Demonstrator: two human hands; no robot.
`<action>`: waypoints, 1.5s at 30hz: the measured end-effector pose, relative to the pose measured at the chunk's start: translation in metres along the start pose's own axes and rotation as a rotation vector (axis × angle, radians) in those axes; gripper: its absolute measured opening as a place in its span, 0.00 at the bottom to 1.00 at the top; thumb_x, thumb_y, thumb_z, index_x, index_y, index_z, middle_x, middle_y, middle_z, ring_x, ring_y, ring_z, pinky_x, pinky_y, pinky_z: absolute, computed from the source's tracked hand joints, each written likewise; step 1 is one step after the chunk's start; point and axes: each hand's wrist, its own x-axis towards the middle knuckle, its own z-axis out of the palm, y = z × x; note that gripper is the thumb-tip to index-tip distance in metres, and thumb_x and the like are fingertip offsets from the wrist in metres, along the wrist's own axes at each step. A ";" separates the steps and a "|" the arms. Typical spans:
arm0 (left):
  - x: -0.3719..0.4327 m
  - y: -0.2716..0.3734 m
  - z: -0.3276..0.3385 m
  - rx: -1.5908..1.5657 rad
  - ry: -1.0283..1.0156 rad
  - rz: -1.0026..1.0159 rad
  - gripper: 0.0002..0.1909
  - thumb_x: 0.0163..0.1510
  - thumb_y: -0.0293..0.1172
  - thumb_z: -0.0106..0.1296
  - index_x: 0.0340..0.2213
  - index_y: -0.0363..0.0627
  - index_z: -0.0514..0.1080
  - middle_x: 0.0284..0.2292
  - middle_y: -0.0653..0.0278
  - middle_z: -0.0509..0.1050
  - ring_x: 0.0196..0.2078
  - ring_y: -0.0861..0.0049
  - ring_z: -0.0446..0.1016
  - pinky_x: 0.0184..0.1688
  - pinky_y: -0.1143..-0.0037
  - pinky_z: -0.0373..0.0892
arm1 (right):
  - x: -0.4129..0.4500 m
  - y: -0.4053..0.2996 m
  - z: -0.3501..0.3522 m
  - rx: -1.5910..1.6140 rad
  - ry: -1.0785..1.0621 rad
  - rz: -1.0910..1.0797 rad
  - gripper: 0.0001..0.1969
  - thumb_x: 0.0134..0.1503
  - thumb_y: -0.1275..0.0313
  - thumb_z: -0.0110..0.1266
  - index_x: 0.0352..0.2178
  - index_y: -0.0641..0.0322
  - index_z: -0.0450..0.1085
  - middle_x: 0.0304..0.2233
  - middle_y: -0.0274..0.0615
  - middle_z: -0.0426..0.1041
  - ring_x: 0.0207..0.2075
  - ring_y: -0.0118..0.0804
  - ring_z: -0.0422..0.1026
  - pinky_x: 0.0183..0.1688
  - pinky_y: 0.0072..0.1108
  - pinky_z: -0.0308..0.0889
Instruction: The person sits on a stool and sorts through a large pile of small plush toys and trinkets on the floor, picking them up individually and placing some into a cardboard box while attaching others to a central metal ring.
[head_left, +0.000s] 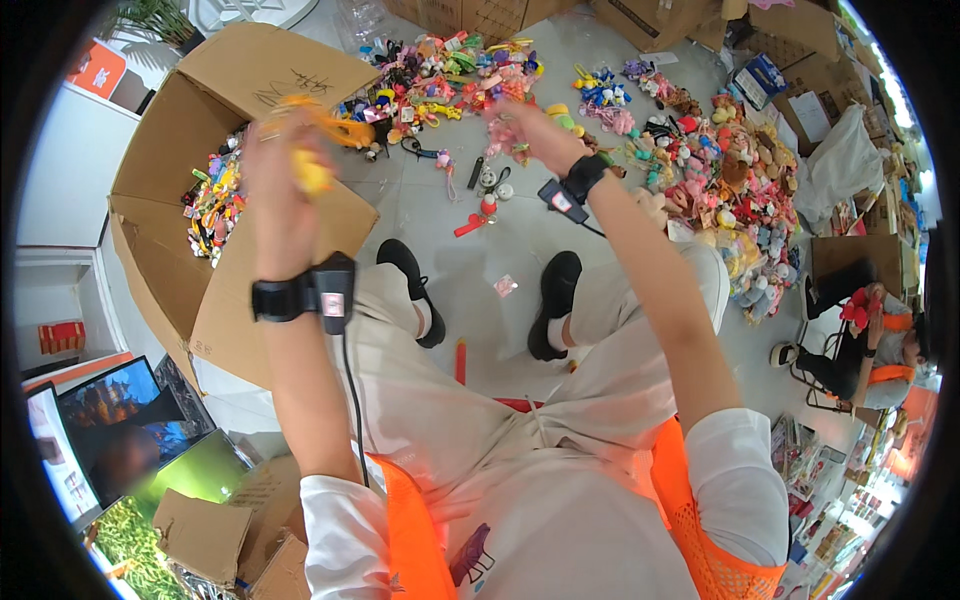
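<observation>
My left hand (289, 176), blurred by motion, holds a small yellow toy (311, 171) with an orange strap (345, 131). It is above the flaps of a large open cardboard box (157, 150); many small charm toys (217, 199) lie inside. My right hand (536, 135) reaches over pink plush charms (506, 142) at the edge of a long pile of keychain toys (442, 71). Blur hides whether its fingers grip anything. Between my hands, a charm with a red strap (472, 225) and a dark strap (475, 172) lie on the grey floor.
A heap of plush toys (720, 172) spreads at the right, beside a white plastic bag (844, 161). Cardboard boxes (495, 16) stand at the back. Monitors (120, 405) are at the lower left. Another person (874, 352) sits at the far right, holding a red item.
</observation>
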 end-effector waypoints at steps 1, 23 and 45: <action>0.015 0.003 -0.019 -0.102 0.185 0.053 0.12 0.59 0.32 0.53 0.41 0.37 0.70 0.30 0.64 0.71 0.33 0.80 0.73 0.34 0.79 0.71 | 0.013 0.041 -0.015 -0.149 0.114 0.083 0.20 0.58 0.52 0.47 0.45 0.51 0.69 0.32 0.35 0.70 0.27 0.26 0.68 0.28 0.20 0.62; -0.025 0.009 0.030 0.916 0.001 -0.020 0.14 0.63 0.32 0.48 0.44 0.35 0.74 0.28 0.63 0.74 0.30 0.81 0.72 0.35 0.80 0.68 | 0.133 0.374 -0.049 -1.042 0.697 0.111 0.27 0.35 0.72 0.68 0.41 0.47 0.68 0.55 0.48 0.62 0.53 0.56 0.64 0.45 0.38 0.71; -0.034 -0.065 0.116 0.978 -0.838 0.219 0.22 0.57 0.40 0.58 0.48 0.40 0.68 0.32 0.57 0.76 0.27 0.70 0.75 0.33 0.74 0.69 | -0.129 -0.042 0.000 -0.108 -0.350 -0.338 0.17 0.53 0.78 0.62 0.42 0.56 0.63 0.41 0.28 0.63 0.42 0.20 0.66 0.43 0.16 0.65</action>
